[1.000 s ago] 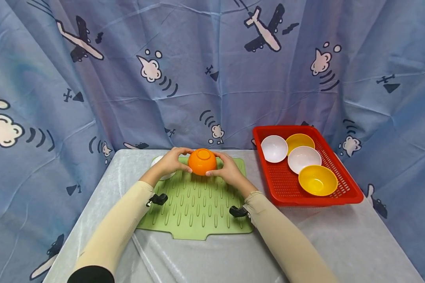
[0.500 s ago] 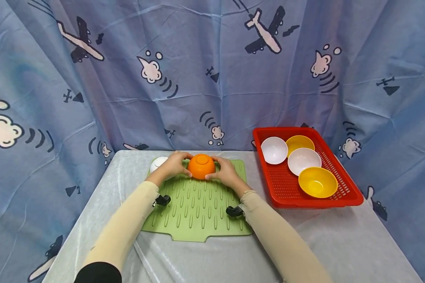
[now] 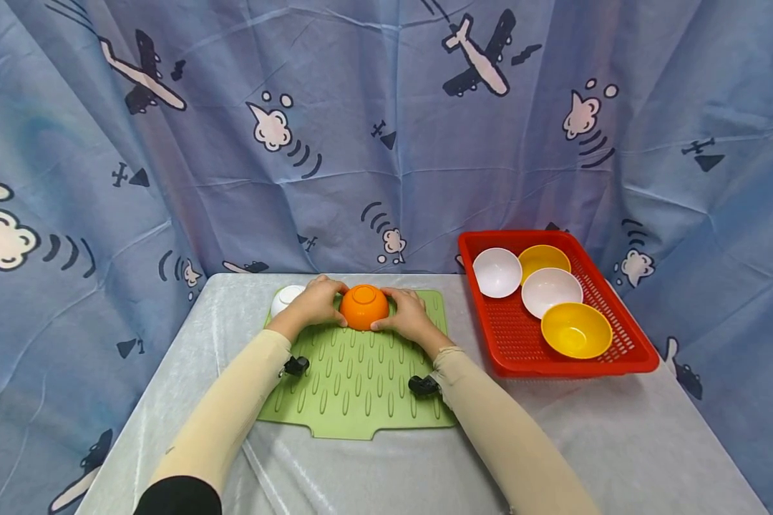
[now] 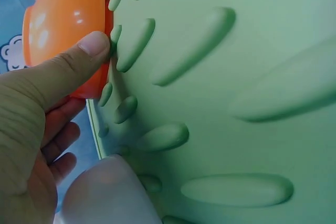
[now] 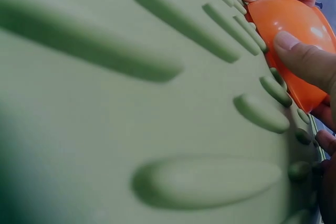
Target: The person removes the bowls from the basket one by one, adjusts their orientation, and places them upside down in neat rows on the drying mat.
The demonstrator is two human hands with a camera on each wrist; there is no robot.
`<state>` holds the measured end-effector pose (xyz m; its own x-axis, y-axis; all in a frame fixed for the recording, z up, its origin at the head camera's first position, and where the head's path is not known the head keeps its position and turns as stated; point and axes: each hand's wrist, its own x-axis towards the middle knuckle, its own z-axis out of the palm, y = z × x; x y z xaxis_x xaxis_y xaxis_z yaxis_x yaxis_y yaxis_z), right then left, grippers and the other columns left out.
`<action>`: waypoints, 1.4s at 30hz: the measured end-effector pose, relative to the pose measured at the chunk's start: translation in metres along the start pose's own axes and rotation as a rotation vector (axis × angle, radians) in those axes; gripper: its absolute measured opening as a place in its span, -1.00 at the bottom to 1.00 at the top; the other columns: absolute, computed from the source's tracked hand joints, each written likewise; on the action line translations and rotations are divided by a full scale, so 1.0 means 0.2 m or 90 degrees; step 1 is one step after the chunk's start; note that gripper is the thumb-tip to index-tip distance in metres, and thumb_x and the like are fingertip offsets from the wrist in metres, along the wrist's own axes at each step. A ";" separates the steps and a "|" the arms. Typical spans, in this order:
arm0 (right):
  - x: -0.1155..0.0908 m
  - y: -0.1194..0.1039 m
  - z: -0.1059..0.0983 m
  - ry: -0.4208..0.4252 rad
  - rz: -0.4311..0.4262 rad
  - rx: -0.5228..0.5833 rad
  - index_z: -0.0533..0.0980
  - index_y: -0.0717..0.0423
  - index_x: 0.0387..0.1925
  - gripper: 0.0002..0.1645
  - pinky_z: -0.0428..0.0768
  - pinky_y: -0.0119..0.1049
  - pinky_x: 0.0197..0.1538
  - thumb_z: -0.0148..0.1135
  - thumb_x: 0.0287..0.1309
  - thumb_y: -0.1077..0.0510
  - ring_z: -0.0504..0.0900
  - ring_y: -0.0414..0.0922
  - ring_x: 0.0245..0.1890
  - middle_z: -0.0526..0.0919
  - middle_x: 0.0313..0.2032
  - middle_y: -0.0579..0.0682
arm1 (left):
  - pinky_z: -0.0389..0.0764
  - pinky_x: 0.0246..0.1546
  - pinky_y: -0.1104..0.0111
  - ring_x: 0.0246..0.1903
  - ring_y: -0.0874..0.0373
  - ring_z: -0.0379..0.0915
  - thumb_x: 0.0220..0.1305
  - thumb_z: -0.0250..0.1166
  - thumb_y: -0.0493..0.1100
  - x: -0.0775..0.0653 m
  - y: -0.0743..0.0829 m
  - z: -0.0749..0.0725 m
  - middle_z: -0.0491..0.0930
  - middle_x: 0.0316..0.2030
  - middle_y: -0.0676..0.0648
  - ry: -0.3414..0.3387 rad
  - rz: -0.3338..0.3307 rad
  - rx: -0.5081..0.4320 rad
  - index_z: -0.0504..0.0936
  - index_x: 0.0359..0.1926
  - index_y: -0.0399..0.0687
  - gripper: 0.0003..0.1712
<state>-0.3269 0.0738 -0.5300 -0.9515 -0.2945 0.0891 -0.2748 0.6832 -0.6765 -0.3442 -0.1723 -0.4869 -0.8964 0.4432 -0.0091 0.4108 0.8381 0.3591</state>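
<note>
An orange bowl (image 3: pixel 364 309) is upside down at the back of the green ridged mat (image 3: pixel 361 379), its rim down at the ridges. My left hand (image 3: pixel 315 304) grips its left side, the thumb (image 4: pixel 93 44) near the rim in the left wrist view. From the right side my right hand (image 3: pixel 409 315) holds the same bowl, and its thumb (image 5: pixel 289 43) lies on the orange wall in the right wrist view. Left of the left hand, a white bowl (image 3: pixel 285 297) sits upside down on the mat, partly hidden by that hand.
To the right stands a red basket (image 3: pixel 505 354) holding two white bowls (image 3: pixel 497 272) and two yellow bowls (image 3: pixel 576 330), all facing up. A pale cloth (image 3: pixel 335 479) covers the table. Behind it hangs a blue curtain (image 3: pixel 335 107) with airplane prints.
Both hands have lowered the orange bowl onto the mat and turned its base more upward. Over the last half second it has moved only slightly.
</note>
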 end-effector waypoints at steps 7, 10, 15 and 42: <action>0.01 -0.01 -0.01 -0.012 -0.011 -0.026 0.38 0.03 0.45 0.13 0.04 0.12 0.47 0.67 -0.14 -0.20 0.24 0.12 0.46 0.46 0.41 0.04 | 0.34 0.29 0.05 0.11 -0.03 0.37 -0.14 0.71 0.01 -0.01 0.01 -0.02 0.67 0.12 -0.09 -0.008 0.007 0.002 0.63 0.20 -0.14 -0.16; 0.01 -0.01 -0.01 -0.016 -0.007 -0.032 0.38 0.02 0.45 0.13 0.04 0.11 0.48 0.67 -0.13 -0.21 0.24 0.12 0.46 0.45 0.42 0.04 | 0.31 0.34 0.03 0.19 -0.06 0.35 -0.11 0.70 0.01 -0.01 0.01 -0.02 0.63 0.19 -0.10 -0.003 0.002 -0.034 0.59 0.25 -0.16 -0.12; 0.01 -0.01 -0.02 -0.016 -0.007 -0.040 0.38 0.02 0.46 0.13 0.05 0.12 0.48 0.66 -0.12 -0.22 0.24 0.11 0.46 0.45 0.42 0.04 | 0.31 0.38 0.01 0.27 -0.06 0.30 -0.04 0.67 -0.03 0.00 0.04 -0.03 0.56 0.25 -0.08 0.028 -0.014 -0.178 0.54 0.31 -0.16 -0.11; -0.08 -0.31 -0.24 -0.022 -0.080 -0.056 0.27 0.05 0.52 0.11 0.08 0.25 0.48 0.62 0.01 -0.07 0.18 0.16 0.51 0.32 0.49 0.10 | 0.44 0.24 0.04 0.18 -0.03 0.33 0.26 0.48 0.00 0.01 0.09 0.02 0.50 0.13 -0.02 0.035 0.013 -0.214 0.60 0.30 0.10 -0.41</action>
<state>-0.3011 0.0684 -0.4552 -0.9040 -0.4031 0.1423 -0.4036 0.6953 -0.5947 -0.3388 -0.1550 -0.4834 -0.9002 0.4328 0.0482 0.3585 0.6737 0.6463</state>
